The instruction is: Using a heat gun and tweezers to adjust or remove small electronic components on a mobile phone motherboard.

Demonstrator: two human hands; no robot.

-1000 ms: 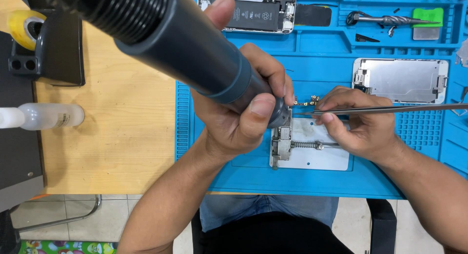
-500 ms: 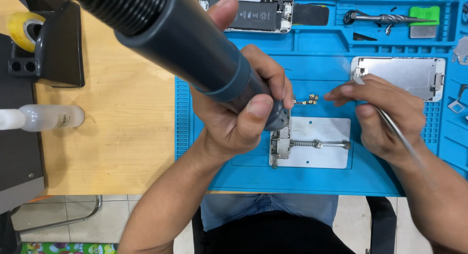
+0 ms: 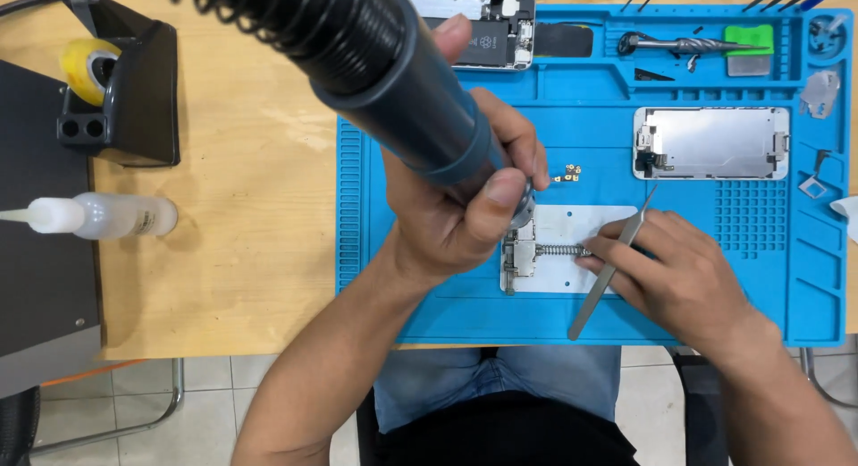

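**Two hands, one small clamp: heat and tweezers over the board holder**

Two hands busy on the blue mat [image 3: 411, 207]. Left hand [image 3: 456, 207] wrapped tight round the dark hot-air handle [image 3: 393, 82], nozzle tip aimed down at the metal board holder [image 3: 559, 251], at 6 o'clock of the mat's middle. Right hand [image 3: 670, 278] at 3 o'clock of the holder, fingertips pressing its sprung edge, slim tweezers [image 3: 612, 265] tucked loosely under the fingers, tips pointing to 1 o'clock. Tiny brass screws [image 3: 567, 172] lying just at 12 o'clock of the holder. Bare screen frame [image 3: 710, 142] at 2 o'clock, opened phone [image 3: 474, 28] at 11. Best handled, by the look of it: nozzle kept steady and square over the piece, holder pinned firm, tweezers ready, sleeve clear of those screws.
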